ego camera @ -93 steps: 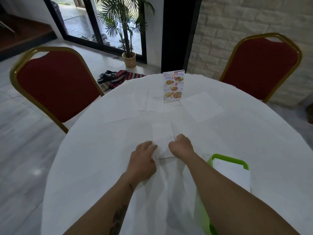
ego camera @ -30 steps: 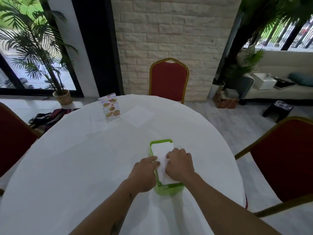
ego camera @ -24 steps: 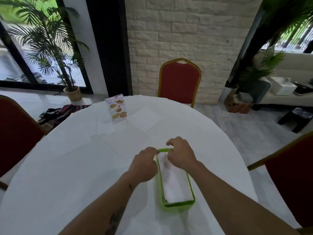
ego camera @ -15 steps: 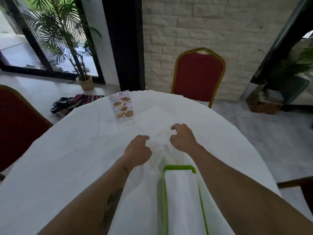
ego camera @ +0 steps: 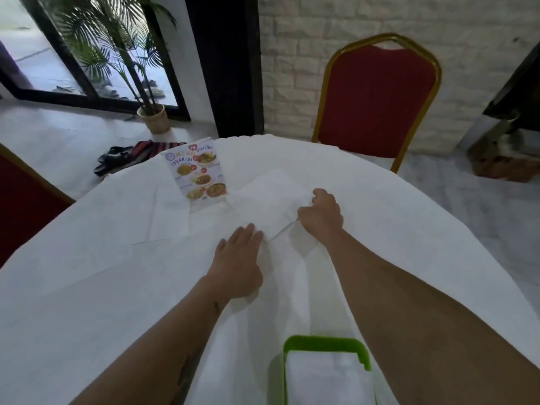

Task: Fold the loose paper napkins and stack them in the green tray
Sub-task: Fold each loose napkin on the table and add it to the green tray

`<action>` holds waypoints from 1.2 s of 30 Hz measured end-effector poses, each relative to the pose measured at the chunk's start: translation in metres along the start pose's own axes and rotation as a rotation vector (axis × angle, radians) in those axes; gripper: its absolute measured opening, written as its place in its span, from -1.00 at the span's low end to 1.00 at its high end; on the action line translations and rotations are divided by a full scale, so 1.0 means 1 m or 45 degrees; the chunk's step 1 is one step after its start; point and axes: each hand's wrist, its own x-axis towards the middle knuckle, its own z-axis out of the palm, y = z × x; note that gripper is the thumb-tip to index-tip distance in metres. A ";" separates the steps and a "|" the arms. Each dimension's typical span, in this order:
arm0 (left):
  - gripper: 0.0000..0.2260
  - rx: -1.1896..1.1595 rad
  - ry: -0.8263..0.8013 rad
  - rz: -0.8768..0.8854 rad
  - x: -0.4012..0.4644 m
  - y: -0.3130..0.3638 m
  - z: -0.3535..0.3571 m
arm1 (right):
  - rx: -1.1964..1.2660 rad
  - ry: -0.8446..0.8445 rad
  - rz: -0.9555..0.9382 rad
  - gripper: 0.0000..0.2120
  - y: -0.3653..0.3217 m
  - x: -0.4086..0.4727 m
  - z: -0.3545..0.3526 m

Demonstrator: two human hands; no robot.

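Note:
A loose white paper napkin (ego camera: 270, 200) lies flat on the white tablecloth, just right of the menu card. My right hand (ego camera: 321, 214) pinches its near right edge with curled fingers. With its fingers straight, my left hand (ego camera: 238, 258) lies flat on the cloth, the fingertips at the napkin's near corner. Close to me at the bottom of the view, the green tray (ego camera: 324, 343) holds folded white napkins (ego camera: 330, 381). More loose napkins (ego camera: 163, 223) lie to the left of the card.
A standing menu card (ego camera: 197, 172) is at the far side of the round table (ego camera: 87, 287). A red chair with a gold frame (ego camera: 377, 97) stands behind the table, another red chair (ego camera: 20, 206) at the left. A potted palm (ego camera: 153, 119) stands on the floor.
Both hands left the tray after laying a folded napkin in it and reached forward. My right hand now pinches the loose napkin by the card; my left hand has flattened beside it.

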 end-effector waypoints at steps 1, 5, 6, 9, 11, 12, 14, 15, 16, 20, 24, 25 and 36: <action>-0.33 0.011 0.011 0.009 -0.001 -0.002 0.003 | -0.007 0.017 0.013 -0.41 -0.002 0.003 0.005; -0.35 0.017 0.039 0.030 0.001 -0.011 0.009 | -0.060 0.035 0.078 -0.60 -0.011 0.007 0.014; -0.35 0.014 0.045 0.038 0.001 -0.011 0.009 | -0.041 0.033 0.089 -0.68 -0.014 0.005 0.013; -0.37 -0.028 0.095 0.059 -0.001 -0.012 0.011 | 0.120 0.044 0.066 -0.88 -0.019 -0.003 0.011; -0.39 -0.135 0.184 0.041 -0.005 -0.016 0.017 | 0.185 0.032 -0.111 -0.87 -0.020 -0.014 0.011; -0.39 -0.215 0.244 0.014 -0.007 -0.019 0.020 | 0.150 -0.011 -0.244 -0.86 -0.019 -0.021 0.011; -0.37 -0.367 0.340 -0.070 -0.010 -0.023 0.024 | -0.061 -0.186 -0.486 -0.77 -0.014 -0.033 0.013; -0.35 -0.418 0.360 -0.114 -0.012 -0.024 0.024 | -0.204 -0.287 -0.563 -0.72 -0.012 -0.038 0.013; -0.32 -0.453 0.362 -0.147 -0.013 -0.024 0.024 | -0.337 -0.381 -0.602 -0.66 -0.010 -0.042 0.013; -0.26 -0.498 0.340 -0.177 -0.016 -0.023 0.022 | -0.314 -0.519 -0.415 -0.45 -0.008 -0.051 0.010; -0.40 -0.256 0.262 -0.043 -0.017 -0.023 0.021 | -0.275 -0.280 -0.200 -0.44 -0.013 -0.051 0.014; -0.43 -0.184 0.236 -0.003 -0.017 -0.022 0.022 | -0.252 -0.270 -0.170 -0.50 -0.017 -0.052 0.016; -0.47 -0.061 0.114 0.031 -0.032 -0.021 0.017 | 0.249 -0.424 0.224 -0.78 -0.037 -0.051 0.032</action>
